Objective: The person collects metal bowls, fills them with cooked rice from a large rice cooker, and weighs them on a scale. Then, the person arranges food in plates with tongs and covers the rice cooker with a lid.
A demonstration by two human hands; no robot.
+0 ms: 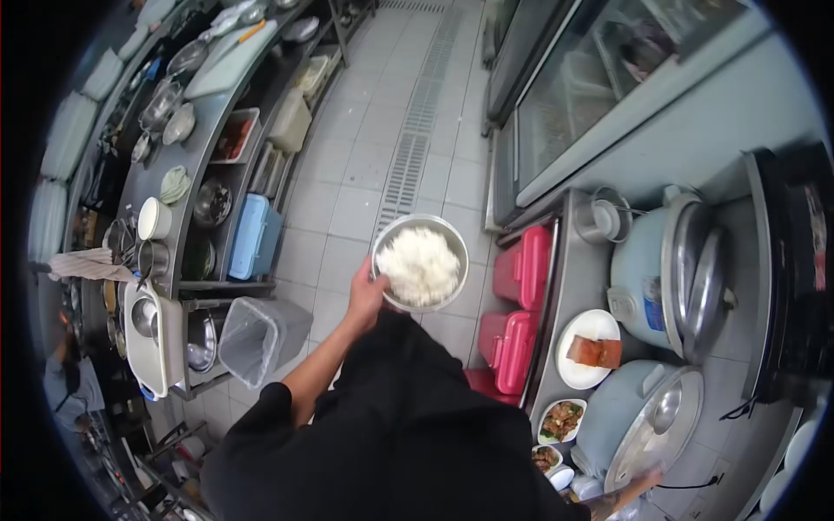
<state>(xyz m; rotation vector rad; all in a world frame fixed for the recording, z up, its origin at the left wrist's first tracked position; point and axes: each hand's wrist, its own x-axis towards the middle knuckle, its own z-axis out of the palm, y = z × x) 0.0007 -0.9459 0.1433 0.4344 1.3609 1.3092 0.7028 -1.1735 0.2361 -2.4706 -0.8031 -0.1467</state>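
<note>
My left hand (367, 293) grips the rim of a metal bowl (465, 252), with its thumb over the edge. White cooked rice (419, 265) is heaped in the bowl, which is held in front of my body above the floor. On the far right, my right hand (641, 486) reaches to the lower edge of a large light-blue rice cooker (599, 417). It is small and blurred there, so its grip is unclear. A rounded metal ladle or small bowl (667, 410) lies on the cooker's round top.
A second rice cooker (638, 269) stands farther along the right counter. Nearby are a plate (573, 375) with a browned slab of food and small food dishes (563, 420). Pink bins (512, 347) sit below. Left are a steel worktable (208, 104) and a clear bin (261, 339).
</note>
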